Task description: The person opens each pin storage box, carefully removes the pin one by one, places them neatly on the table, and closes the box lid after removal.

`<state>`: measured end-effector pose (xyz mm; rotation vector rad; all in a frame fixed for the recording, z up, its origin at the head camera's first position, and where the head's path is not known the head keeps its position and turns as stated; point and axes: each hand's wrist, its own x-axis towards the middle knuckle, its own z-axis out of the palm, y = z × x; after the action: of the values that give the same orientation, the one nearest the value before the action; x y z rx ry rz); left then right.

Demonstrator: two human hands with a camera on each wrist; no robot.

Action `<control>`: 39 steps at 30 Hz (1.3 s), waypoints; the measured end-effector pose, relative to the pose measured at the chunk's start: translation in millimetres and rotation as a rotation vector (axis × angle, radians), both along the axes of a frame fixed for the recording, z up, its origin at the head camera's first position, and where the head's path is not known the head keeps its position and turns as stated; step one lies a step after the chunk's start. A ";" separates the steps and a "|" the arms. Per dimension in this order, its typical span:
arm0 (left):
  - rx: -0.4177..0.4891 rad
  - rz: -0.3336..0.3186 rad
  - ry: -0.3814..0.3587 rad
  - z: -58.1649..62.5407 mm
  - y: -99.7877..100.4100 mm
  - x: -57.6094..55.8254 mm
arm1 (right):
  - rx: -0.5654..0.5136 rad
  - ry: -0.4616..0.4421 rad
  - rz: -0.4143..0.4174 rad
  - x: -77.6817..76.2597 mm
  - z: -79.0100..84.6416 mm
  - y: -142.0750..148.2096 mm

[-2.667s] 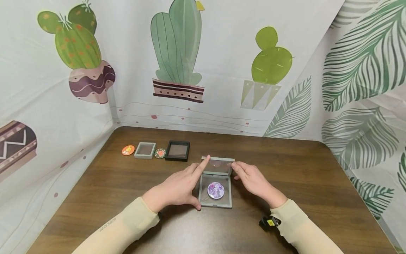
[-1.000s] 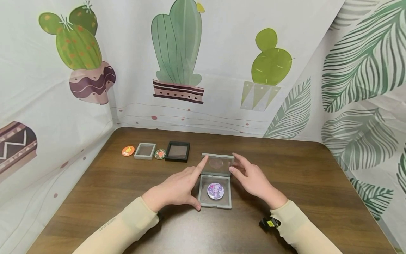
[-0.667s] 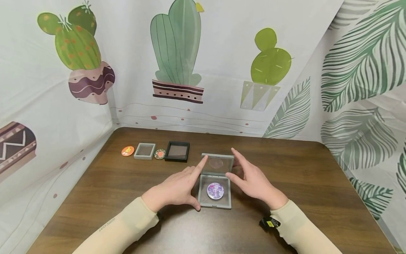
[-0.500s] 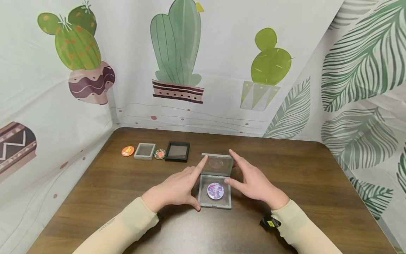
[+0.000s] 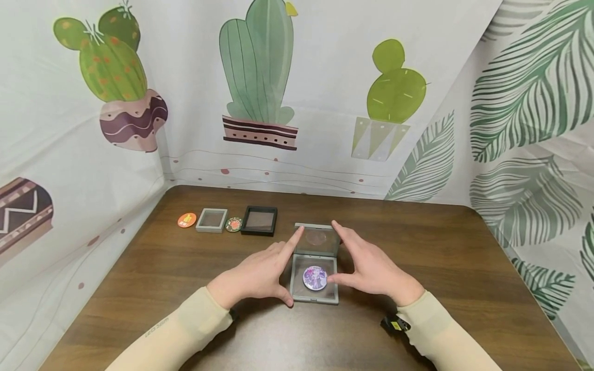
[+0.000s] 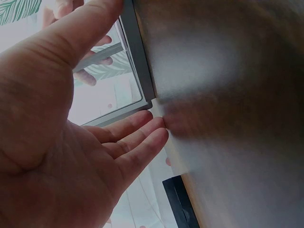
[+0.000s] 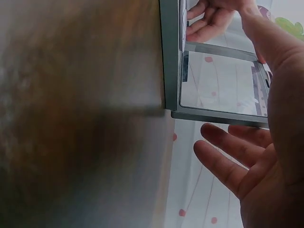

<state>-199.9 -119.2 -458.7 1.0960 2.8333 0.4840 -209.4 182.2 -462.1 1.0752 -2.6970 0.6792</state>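
A grey hinged display frame [image 5: 314,300] lies unfolded on the table, its clear-film lid [image 5: 325,245] raised at the back. On the film of its base is a round purple badge [image 5: 315,278]. My left hand [image 5: 255,275] spans the frame's left side, index finger straight along the lid's edge and thumb at the front corner. At the right side, my right hand [image 5: 378,268] has its index fingertip by the lid's top corner. Its straight thumb reaches over the base to the badge's edge. In the right wrist view, the other fingers [image 7: 223,164] extend behind the lid [image 7: 218,115].
Further back on the brown table [image 5: 441,247], to the left, are an orange round badge [image 5: 187,220], a small light-grey frame [image 5: 212,230], a dark green round badge [image 5: 234,224] and a black frame [image 5: 259,233]. A patterned cloth [image 5: 325,93] hangs behind.
The lid has tilted further back than in the oldest frame. My right hand has let go of its edge; the right thumb has moved down and inward to the badge. My left hand stays put.
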 end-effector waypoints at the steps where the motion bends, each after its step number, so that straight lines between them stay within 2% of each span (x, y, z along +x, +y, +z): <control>1: 0.001 -0.001 0.002 0.0 0.0 0.0 | 0.005 0.006 0.005 0.2 0.0 -0.1; 7: 0.004 0.003 0.000 -0.1 -0.4 0.6 | 0.049 0.023 0.006 1.1 -0.2 0.8; 13: -0.001 0.014 -0.004 -0.1 -0.9 1.1 | 0.096 -0.008 0.004 2.4 0.9 0.2; 31: -0.005 0.006 0.011 -1.8 -1.3 0.1 | 0.113 -0.033 0.014 2.1 0.1 -0.4; 39: -0.006 0.007 0.012 -3.5 -1.6 -1.2 | 0.123 -0.054 -0.007 2.7 -1.1 -0.5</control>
<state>-201.1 -120.8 -462.2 1.0919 2.8484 0.4703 -206.7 181.7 -463.2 1.0888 -2.8200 0.5559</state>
